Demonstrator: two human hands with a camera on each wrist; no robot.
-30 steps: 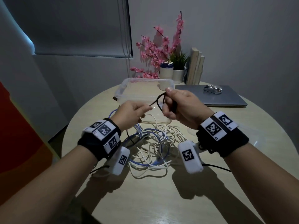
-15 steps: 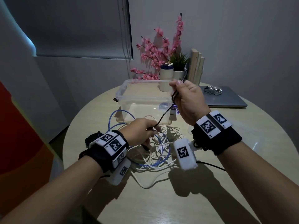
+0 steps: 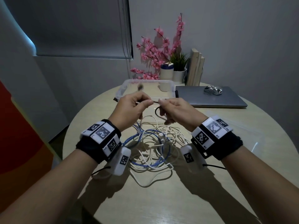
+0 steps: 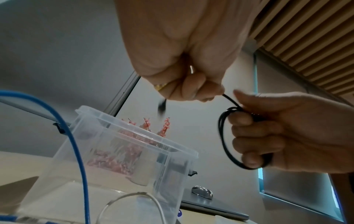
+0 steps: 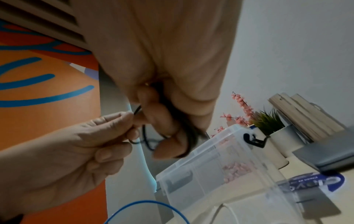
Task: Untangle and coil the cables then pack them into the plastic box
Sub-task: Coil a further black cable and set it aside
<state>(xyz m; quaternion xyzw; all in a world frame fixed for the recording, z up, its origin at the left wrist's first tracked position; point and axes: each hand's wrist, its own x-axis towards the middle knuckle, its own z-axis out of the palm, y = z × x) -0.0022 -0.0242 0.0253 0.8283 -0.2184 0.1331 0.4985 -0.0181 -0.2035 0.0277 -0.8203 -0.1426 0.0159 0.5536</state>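
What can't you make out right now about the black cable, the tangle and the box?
- Black cable plug: a motion-blurred streak below the left hand in the left wrist view; type unreadable.
- Coil turns: the right hand covers part of the loops.
- Tangle: in the head view both wrists hide its sides; cable count unclear.
- Box: floor partly behind the hands.

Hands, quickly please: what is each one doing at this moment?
Left hand: closed, pinching the black cable near its free end.
Right hand: closed, fingers curled through the coiled loops of the same cable.
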